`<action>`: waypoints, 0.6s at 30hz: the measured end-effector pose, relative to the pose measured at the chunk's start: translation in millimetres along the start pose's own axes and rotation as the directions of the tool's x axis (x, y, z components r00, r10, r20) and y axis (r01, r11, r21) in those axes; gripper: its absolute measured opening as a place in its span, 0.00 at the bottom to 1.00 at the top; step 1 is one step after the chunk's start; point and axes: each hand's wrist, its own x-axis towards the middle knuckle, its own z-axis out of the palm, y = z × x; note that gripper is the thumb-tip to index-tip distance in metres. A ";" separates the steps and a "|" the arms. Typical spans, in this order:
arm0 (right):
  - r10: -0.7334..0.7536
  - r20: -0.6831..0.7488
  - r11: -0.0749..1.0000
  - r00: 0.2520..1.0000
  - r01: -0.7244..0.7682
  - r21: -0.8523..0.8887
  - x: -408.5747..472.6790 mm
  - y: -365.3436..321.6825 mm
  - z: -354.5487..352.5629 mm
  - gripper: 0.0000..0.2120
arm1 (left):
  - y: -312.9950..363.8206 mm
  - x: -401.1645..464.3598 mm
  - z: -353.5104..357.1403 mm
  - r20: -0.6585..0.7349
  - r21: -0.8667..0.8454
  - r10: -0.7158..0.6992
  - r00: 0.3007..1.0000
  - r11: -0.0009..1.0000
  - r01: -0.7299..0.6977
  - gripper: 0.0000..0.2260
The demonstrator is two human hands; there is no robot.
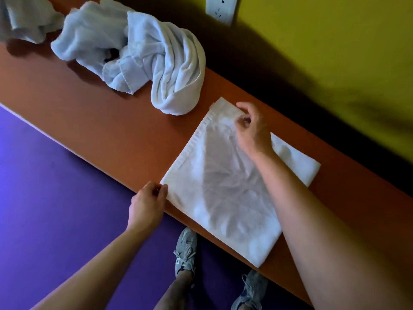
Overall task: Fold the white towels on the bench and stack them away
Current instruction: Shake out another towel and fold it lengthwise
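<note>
A white towel [221,189] lies flat and folded on the brown bench [116,130], in front of me. My left hand [148,204] pinches its near left corner at the bench's front edge. My right hand [251,128] pinches the towel's far left corner, fingers curled on the hem. A second layer of the towel [295,159] sticks out to the right under my right forearm. Crumpled white towels [134,54] lie in a heap further left along the bench, and another bundle [24,16] sits at the top left corner.
A yellow wall [335,41] runs behind the bench, with a white socket [221,7] on it. The floor [55,198] is purple. My two grey shoes [185,251] stand just under the bench's front edge.
</note>
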 end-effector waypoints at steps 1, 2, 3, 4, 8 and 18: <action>0.043 -0.016 0.999 0.999 -0.044 -0.015 -13.1 11.1 -2.2 0.17 | -2.6 5.8 -0.1 -0.004 0.047 0.000 1.000 0.999 0.000 0.11; 0.091 -0.031 0.995 0.995 -0.092 -0.033 -29.4 23.7 -4.8 0.17 | -4.9 10.0 -0.3 -0.010 0.094 0.012 1.000 0.995 -0.011 0.10; 0.134 -0.053 0.989 0.990 -0.136 -0.051 -48.1 37.2 -8.0 0.16 | -6.8 13.0 -0.8 -0.019 0.130 0.037 0.999 0.991 -0.034 0.09; 0.169 -0.079 0.983 0.982 -0.174 -0.064 -68.1 50.4 -11.4 0.15 | -8.0 15.3 -1.3 -0.032 0.147 0.068 0.997 0.987 -0.063 0.09; 0.351 -0.221 0.920 0.910 -0.379 -0.099 -158.5 97.3 -21.0 0.12 | -10.6 20.4 -1.6 -0.029 0.141 0.129 0.991 0.982 -0.123 0.16; 0.674 -0.095 0.727 0.733 -0.681 -0.089 -292.2 136.8 -0.5 0.15 | -2.4 14.5 14.3 -0.019 0.108 -0.034 0.999 0.994 0.036 0.12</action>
